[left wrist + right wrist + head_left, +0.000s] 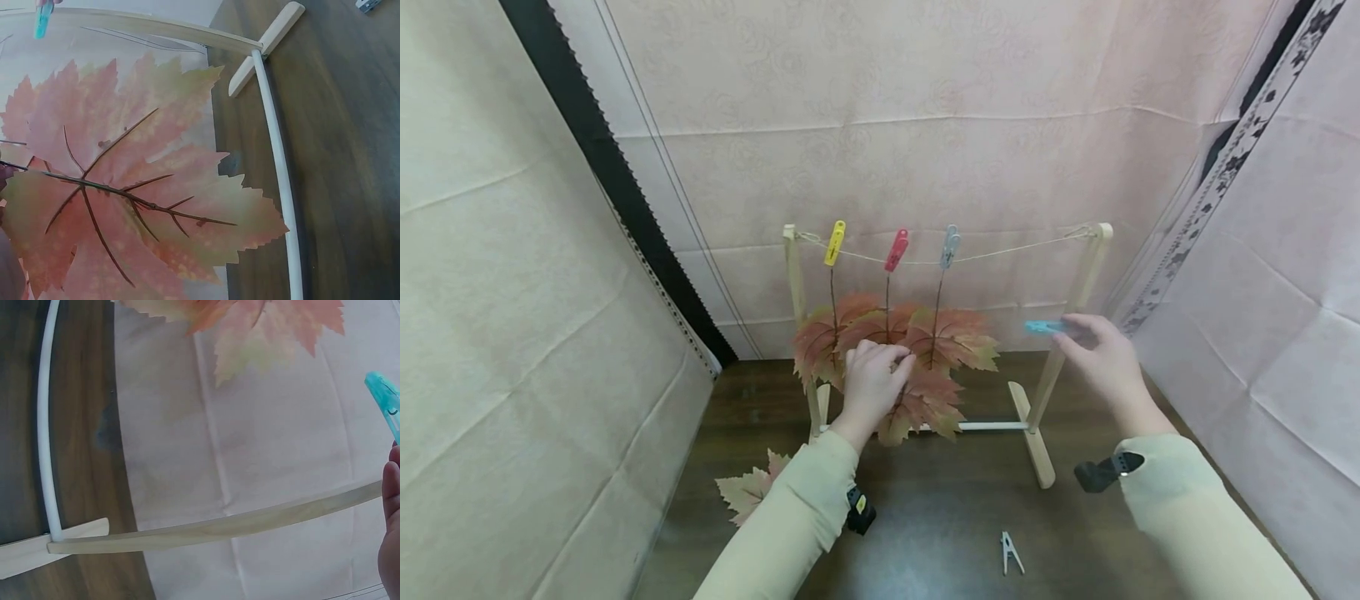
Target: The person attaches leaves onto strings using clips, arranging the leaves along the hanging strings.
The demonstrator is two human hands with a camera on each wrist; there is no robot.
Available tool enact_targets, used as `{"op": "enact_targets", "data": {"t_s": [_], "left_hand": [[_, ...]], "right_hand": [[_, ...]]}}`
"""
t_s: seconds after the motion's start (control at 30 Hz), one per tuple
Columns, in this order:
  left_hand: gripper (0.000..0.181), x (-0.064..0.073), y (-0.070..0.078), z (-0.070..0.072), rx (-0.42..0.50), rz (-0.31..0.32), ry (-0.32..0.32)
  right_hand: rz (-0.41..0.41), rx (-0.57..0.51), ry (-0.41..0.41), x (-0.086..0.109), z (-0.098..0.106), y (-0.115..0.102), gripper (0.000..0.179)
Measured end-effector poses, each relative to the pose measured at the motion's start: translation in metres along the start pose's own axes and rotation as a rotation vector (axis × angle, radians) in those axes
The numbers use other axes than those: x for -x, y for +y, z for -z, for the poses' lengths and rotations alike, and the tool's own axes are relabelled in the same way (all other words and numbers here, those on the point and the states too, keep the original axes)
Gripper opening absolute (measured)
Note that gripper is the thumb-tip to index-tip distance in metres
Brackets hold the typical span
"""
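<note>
My left hand [876, 379] pinches the dark stem of an artificial maple leaf [928, 404], red-orange with greenish tips. In the left wrist view that leaf [156, 194] fills much of the picture, and only a sliver of the fingers shows. Between thumb and fingers, my right hand [1101, 358] holds a turquoise clothespin [1043, 327], right of the leaves and near the rack's right post. Three more maple leaves [958, 333] hang by their stems from a string [1007, 251], under a yellow clothespin [835, 243], a red clothespin [897, 250] and a grey-blue clothespin [950, 247].
A wooden rack with a right post [1078, 292], a foot [1032, 433] and a white lower bar [992, 426] carries the string. Another leaf [748, 492] lies left on the dark table [925, 508]. A pale clothespin [1011, 553] lies in front. Cloth walls [962, 167] surround the table.
</note>
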State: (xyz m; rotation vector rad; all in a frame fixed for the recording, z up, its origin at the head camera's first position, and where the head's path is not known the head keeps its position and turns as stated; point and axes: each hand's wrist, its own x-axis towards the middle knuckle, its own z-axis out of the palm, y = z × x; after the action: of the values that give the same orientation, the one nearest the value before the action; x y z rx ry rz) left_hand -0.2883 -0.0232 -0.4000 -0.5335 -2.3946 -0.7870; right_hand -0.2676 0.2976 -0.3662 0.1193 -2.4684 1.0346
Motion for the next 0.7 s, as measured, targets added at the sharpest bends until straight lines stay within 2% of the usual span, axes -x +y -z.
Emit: {"op": "enact_targets", "data": {"t_s": [0.23, 0.53, 0.7], "left_hand": [[0.015, -0.014, 0.011, -0.003, 0.021, -0.01, -0.006], [0.019, -0.045, 0.036, 0.011, -0.009, -0.039, -0.047], [0.019, -0.056, 0.045, 0.012, 0.03, -0.006, -0.069]], "right_hand": [[-0.004, -0.008, 0.026, -0.006, 0.005, -0.012, 0.044], [-0.013, 0.001, 0.064, -0.015, 0.01, -0.026, 0.044], [0.018, 0.016, 0.103, -0.019, 0.016, -0.03, 0.041]]}}
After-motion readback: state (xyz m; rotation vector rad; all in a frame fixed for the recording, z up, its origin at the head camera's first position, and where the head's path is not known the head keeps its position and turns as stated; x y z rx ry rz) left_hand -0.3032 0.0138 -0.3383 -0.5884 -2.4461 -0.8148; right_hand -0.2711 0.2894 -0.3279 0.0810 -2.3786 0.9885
